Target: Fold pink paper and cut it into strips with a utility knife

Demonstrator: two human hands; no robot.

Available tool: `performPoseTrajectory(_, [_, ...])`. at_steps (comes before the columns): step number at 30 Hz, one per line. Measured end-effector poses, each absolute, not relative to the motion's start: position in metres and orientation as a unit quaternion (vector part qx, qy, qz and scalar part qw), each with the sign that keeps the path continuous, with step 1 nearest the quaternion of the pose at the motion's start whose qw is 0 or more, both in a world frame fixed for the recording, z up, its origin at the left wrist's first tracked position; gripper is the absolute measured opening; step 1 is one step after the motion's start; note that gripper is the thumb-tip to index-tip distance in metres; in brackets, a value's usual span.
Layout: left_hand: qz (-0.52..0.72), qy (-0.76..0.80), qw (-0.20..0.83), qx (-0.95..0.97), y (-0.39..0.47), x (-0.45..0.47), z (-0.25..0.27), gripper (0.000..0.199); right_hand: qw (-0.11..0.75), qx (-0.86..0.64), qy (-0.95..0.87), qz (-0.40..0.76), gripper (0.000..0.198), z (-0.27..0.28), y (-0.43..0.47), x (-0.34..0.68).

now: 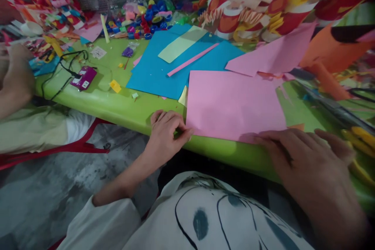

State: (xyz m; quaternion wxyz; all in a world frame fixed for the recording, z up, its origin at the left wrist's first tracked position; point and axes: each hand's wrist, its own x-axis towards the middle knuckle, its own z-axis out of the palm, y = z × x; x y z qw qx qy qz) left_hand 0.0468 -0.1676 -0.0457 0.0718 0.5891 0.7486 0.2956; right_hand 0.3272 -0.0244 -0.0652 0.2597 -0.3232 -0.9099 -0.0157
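A sheet of pink paper (234, 103) lies flat at the front edge of the green table, partly over a blue sheet. My left hand (168, 133) is at its near left corner, thumb and forefinger closed together on the corner and the other fingers curled. On the near right edge, the fingertips of my right hand (310, 160) pinch the paper; the underside of that grip is hidden. Behind it, a pale green strip (183, 43) and a narrow pink strip (193, 59) rest on the blue sheet (155, 68).
Right of the paper lie a long dark blade-like tool (331, 103), yellow handles (363, 138) and another pink piece (275, 54). Paper figures (234, 4) and colourful small pieces (146, 15) line the back. A purple device (84, 78) with a cable sits left, near another person's arm (16, 78).
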Motion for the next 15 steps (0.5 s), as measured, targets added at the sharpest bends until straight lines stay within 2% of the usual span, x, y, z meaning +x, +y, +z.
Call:
performPoseTrajectory(3, [0.319, 0.751, 0.064, 0.575, -0.169, 0.048, -0.048, 0.023, 0.255, -0.333, -0.908, -0.016, 0.034, -0.066, -0.024, 0.328])
performPoseTrajectory(10, [0.363, 0.759, 0.003, 0.540, -0.173, 0.061, -0.057, 0.028, 0.263, -0.392, -0.881, -0.042, 0.043, -0.079, -0.025, 0.335])
performPoseTrajectory(15, [0.378, 0.769, -0.006, 0.515, -0.173, 0.074, -0.059, 0.007, 0.251, -0.385, -0.887, -0.036, 0.028, -0.076, -0.029, 0.332])
